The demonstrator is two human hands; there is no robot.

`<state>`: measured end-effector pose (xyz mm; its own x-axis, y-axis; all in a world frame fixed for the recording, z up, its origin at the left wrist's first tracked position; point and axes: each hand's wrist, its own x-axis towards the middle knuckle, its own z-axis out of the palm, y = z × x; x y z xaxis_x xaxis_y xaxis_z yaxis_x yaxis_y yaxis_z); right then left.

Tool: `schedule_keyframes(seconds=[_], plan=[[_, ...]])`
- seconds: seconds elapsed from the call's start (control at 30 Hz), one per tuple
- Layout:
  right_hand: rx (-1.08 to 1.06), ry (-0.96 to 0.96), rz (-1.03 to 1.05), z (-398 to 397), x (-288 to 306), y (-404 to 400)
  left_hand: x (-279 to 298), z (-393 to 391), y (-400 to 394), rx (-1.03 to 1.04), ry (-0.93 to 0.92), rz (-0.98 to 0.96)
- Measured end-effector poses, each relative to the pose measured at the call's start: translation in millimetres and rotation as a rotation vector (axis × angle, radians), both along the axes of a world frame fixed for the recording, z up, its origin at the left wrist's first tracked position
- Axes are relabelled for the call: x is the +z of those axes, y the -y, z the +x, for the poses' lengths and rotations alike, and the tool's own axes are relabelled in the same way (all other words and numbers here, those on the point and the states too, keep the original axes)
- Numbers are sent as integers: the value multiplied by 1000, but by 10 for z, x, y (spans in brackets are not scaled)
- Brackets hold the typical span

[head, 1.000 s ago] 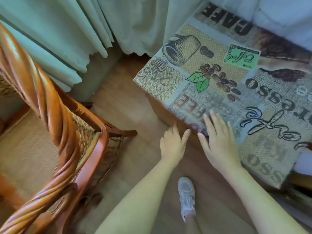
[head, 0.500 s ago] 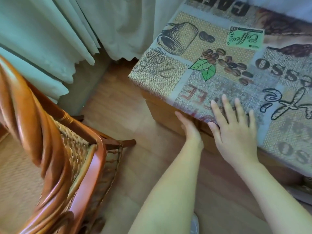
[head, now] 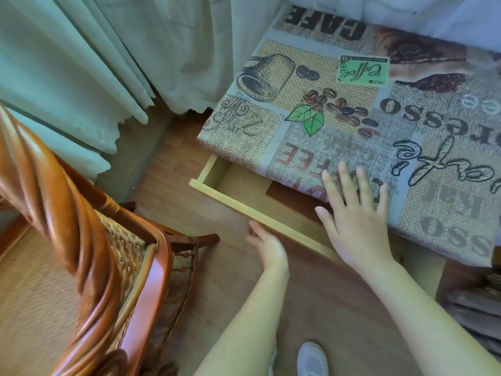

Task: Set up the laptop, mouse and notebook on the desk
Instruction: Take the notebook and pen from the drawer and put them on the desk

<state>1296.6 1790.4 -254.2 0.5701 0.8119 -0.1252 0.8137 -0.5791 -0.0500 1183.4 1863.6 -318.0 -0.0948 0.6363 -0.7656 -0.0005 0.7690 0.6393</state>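
The desk [head: 366, 109] is the reference landmark; it is covered by a cloth [head: 447, 185] printed with coffee motifs. A pale wooden drawer [head: 260, 213] stands pulled out from under the desk's near edge. Inside the drawer, a dark reddish-brown flat object [head: 287, 192] lies partly under the desk edge; what it is cannot be determined. No laptop, mouse or notebook can be identified anywhere on or around the desk.

Left hand [head: 267, 246]: positioned at the drawer's front panel, below its top rim, with the fingers reaching under or behind the panel. The fingertips are hidden, so the grip cannot be told.

Right hand [head: 355, 221]: fingers straight and spread wide, holding nothing, palm down over the desk's near edge, fingertips on the cloth.

A wicker chair [head: 89, 240] with a twisted wooden frame stands left of the desk. Pale curtains [head: 108, 50] hang beyond the desk's left corner. A white shoe [head: 311, 359] stands on the wooden floor [head: 176, 191] in front of the desk.
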Motion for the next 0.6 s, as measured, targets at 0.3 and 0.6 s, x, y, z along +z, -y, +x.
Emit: schedule_keyframes(seconds=[0.3,0.6], plan=[[-13,-39,44,2,-1,104,241,-275,-469,-1315,-762,1660],[-158,-49,39,-67,3,271,302,-252,-404,-1488,-826,1571]])
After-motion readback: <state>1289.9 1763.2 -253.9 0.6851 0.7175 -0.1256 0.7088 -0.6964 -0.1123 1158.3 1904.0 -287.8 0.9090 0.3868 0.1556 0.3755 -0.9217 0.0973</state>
